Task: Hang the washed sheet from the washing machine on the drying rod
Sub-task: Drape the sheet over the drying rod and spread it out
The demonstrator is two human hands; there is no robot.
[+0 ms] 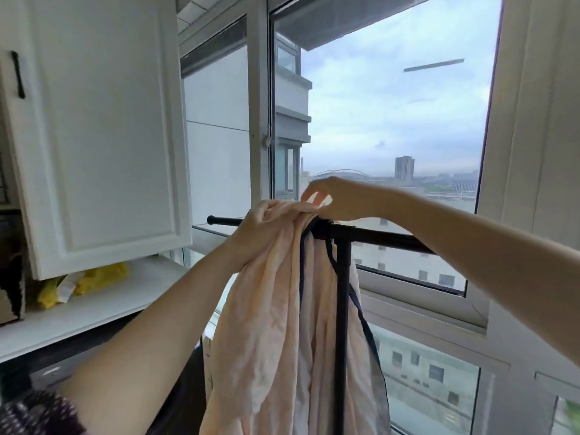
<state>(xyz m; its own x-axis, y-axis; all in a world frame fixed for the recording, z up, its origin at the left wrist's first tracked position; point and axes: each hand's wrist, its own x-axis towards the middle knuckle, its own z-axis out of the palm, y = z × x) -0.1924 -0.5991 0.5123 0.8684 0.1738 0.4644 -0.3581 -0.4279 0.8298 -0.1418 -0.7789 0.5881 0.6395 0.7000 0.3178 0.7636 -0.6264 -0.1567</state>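
Sheet (pixel 282 309) hangs bunched over the black drying rod (pixel 386 235), gripped by left hand (pixel 260 224) and right hand (pixel 332 199).

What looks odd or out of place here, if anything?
The sheet is bunched in one thick wad over the drying rod beside its upright post, not spread out. Both the left hand and right hand grip it there.

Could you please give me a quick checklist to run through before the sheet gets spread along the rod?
1. Sheet over the drying rod: ok, draped but bunched at one spot.
2. Left hand holds the fabric: ok.
3. Right hand pinches the top fold: ok.
4. Free rod to the right: ok, bare.
5. Dark edging untwisted: cannot tell.
6. Bottom hem off the floor: cannot tell, out of view.
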